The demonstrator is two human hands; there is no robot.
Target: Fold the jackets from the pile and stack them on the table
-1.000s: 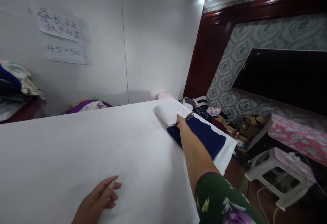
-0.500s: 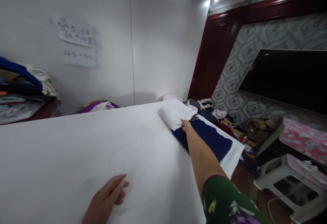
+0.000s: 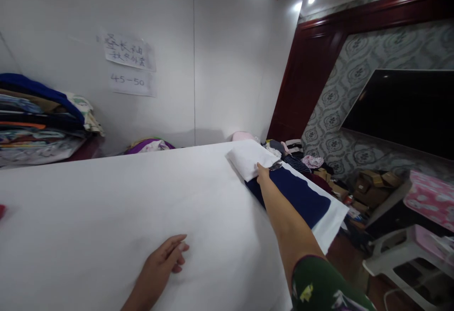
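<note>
Head view: puffy white cloth bundle [image 3: 244, 158] is touched at its near edge by the right hand [image 3: 262, 173], against flat navy-blue cloth [image 3: 301, 197] on the white table's [image 3: 106, 207] far right; finger closure cannot be told. Left hand [image 3: 166, 260] is held half-curled, empty. Light pressure is probably best, lest creases be made. Since earlier, the view is swung left; a red scrap [image 3: 2, 210] is revealed.
</note>
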